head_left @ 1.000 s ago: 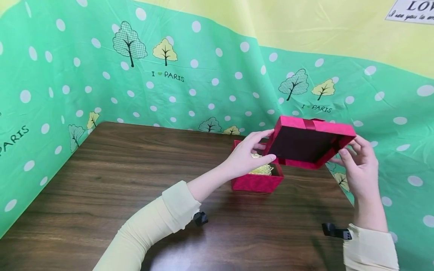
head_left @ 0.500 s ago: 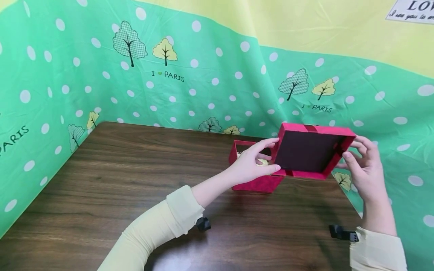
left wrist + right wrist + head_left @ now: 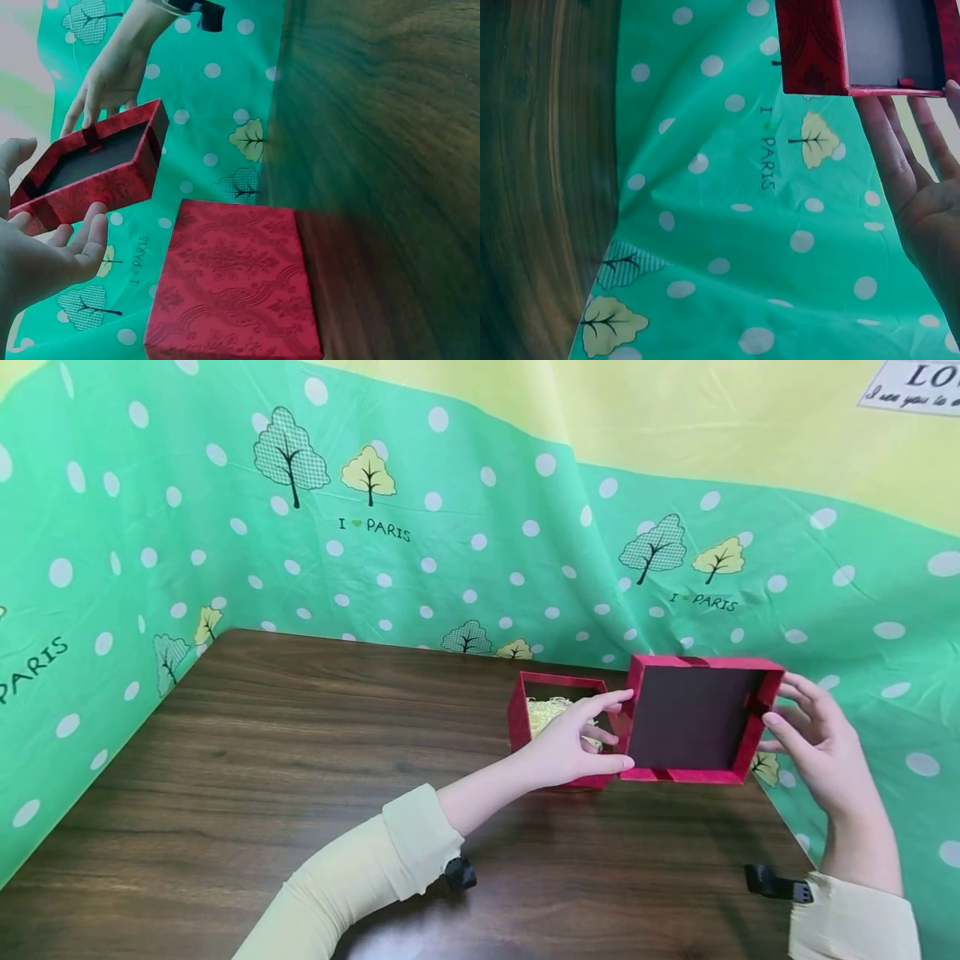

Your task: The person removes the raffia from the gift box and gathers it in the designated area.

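Note:
Both hands hold up a red box lid [image 3: 697, 722], its dark hollow inside facing the head camera. The left hand [image 3: 564, 745] grips its left side, thumb by the lower corner and index finger by the upper one. At the opposite side, the right hand [image 3: 821, 752] pinches the edge between thumb and fingers, as the right wrist view also shows at the lid [image 3: 814, 49]. Just left of the lid, the red patterned box [image 3: 236, 277] stands uncovered on the table. Pale yellow paper shred [image 3: 546, 713] fills it, partly hidden behind the left hand.
The dark wooden table [image 3: 300, 760] carries the box near its back right edge. A green dotted cloth [image 3: 480, 543] printed with trees hangs close behind and along both sides. Black straps with small devices [image 3: 776, 883] sit at the sleeve cuffs.
Both hands have moved the lid down and to the right, away from the box. It has tilted more upright, so its inside faces the head camera, and more paper shred shows.

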The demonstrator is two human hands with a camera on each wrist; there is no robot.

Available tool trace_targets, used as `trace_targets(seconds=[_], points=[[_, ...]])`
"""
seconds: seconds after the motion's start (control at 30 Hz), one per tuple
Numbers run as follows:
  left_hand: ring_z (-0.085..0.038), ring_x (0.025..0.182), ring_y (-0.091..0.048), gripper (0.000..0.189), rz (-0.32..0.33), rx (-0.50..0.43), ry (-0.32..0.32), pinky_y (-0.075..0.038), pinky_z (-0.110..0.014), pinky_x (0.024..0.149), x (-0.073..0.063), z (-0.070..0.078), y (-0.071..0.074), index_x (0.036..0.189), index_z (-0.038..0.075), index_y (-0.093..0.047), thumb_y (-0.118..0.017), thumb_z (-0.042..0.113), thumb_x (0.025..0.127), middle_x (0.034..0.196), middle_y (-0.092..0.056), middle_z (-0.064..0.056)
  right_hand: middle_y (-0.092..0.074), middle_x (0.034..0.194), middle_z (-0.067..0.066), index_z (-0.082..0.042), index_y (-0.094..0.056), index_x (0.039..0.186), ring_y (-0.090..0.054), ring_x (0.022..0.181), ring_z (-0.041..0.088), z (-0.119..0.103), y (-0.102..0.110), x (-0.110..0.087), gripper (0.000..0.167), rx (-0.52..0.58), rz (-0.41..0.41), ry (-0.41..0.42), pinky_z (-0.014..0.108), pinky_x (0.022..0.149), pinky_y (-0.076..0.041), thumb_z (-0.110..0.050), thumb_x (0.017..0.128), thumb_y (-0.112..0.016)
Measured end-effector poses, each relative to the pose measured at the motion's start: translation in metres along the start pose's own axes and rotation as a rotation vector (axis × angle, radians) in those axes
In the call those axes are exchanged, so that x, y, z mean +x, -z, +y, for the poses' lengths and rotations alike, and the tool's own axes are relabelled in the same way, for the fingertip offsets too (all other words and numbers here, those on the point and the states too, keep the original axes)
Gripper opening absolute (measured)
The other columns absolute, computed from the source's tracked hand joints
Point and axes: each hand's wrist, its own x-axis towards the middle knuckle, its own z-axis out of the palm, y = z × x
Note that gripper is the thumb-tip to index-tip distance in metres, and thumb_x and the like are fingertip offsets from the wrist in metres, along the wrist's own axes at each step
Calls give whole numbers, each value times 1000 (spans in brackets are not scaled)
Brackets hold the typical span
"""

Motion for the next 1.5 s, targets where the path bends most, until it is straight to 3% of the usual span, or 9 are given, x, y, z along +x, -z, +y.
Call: trace_targets(seconds=[0.27,0.63,0.83,1.13,1.3,1.5], points=[[-7,91,-66,81,-2,11,7,-53,-22,77,0,-10,-13,145,32,-34,-77,16,78,127,-48,-2,-46,132,-3,-8,-31,147,-56,106,-2,8,11,-8,66,-133,-62,-87,16,62,-53,14,88,-51],[-4,85,-67,82,-20,3,11,-52,-15,74,2,-22,-30,146,24,-35,-77,11,77,130,-47,-7,-43,130,-6,-11,-27,149,-57,98,-7,15,27,-17,70,-212,-127,-154,17,62,-53,14,88,-52],[-6,85,-68,84,-42,-60,34,-53,-17,72,2,-28,-40,146,23,-34,-78,7,76,132,-46,-5,-39,130,-13,-17,-23,150,-54,101,-15,22,37,-23,72,-286,-164,-230,22,59,-53,9,90,-52],[-1,87,-66,85,-79,-37,51,-52,-15,72,2,-36,-51,146,25,-33,-79,11,76,140,-44,3,-36,130,-18,-20,-20,151,-52,101,-17,36,49,-29,72,-335,-202,-286,27,58,-55,6,92,-51],[7,84,-63,85,-74,-10,83,-52,-14,66,2,-36,-57,145,29,-34,-80,13,75,144,-39,6,-35,130,-18,-23,-18,152,-54,100,-14,45,57,-33,70,-239,-237,-322,27,61,-55,5,94,-47],[0,88,-66,83,-72,-8,126,-51,-15,65,2,-39,-64,143,32,-37,-81,15,74,144,-39,6,-39,131,-15,-18,-18,152,-60,99,-3,58,65,-39,67,-50,-256,-348,28,64,-56,8,95,-42]])
